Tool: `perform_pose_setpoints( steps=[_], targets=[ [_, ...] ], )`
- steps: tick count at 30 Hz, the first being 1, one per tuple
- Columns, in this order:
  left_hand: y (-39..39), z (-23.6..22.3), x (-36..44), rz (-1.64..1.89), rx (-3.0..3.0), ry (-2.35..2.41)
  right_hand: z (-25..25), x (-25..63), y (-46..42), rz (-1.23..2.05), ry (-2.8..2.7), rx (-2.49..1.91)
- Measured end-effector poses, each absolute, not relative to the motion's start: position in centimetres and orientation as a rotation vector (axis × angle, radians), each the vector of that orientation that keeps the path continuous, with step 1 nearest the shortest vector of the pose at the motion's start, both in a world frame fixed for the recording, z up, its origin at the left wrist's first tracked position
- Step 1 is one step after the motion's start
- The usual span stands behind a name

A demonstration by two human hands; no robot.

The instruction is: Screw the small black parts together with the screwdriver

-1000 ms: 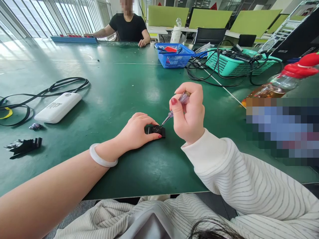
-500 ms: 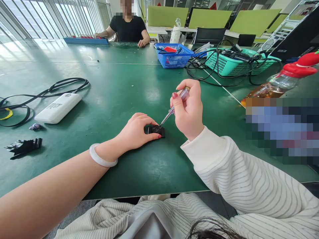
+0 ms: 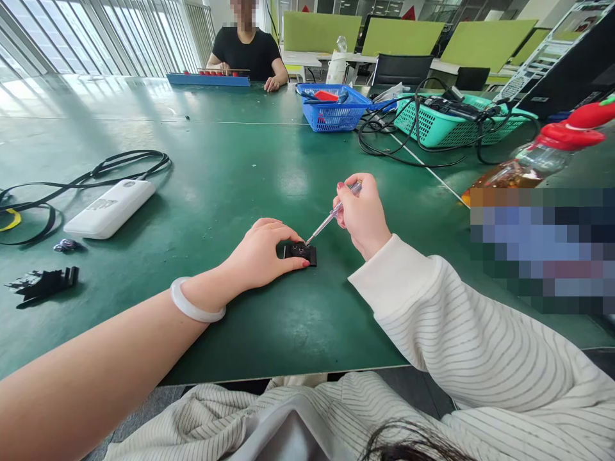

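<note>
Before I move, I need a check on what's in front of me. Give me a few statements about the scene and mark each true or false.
1. The left hand steadies a small black part on the green table. True.
2. The right hand grips a screwdriver. True.
3. The screwdriver's tip is far from the black part. False: it is at the part's far edge.
4. The white bracelet is on the right wrist. False: the bracelet is on the left wrist.
5. The blue basket stands left of the turquoise basket. True.
</note>
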State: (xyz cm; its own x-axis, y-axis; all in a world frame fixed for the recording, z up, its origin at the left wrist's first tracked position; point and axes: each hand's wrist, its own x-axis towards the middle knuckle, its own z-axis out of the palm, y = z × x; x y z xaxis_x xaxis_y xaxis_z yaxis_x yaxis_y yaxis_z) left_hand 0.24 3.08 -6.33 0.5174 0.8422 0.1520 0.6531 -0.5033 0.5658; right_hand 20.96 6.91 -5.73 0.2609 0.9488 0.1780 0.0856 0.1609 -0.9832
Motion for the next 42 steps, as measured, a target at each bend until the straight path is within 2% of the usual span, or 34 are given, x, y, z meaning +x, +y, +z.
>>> perform_pose_setpoints(
  steps=[9, 21, 29, 42],
  targets=[
    [3.0, -6.2, 0.3, 0.573, 2.316, 1.227, -4.5, 20.1, 5.9, 1.072, -0.866, -1.386],
    [3.0, -6.4, 0.3, 0.562, 2.340, 1.213, -5.0, 20.4, 6.1, 0.868, -1.130, -1.062],
    [2.8, -6.3, 0.4, 0.526, 2.360, 1.193, -4.7, 20.1, 6.1, 1.093, -1.050, -1.131],
    [2.6, -6.2, 0.5, 0.519, 2.357, 1.193, -5.3, 20.2, 6.5, 1.194, -0.887, -1.184]
  ],
)
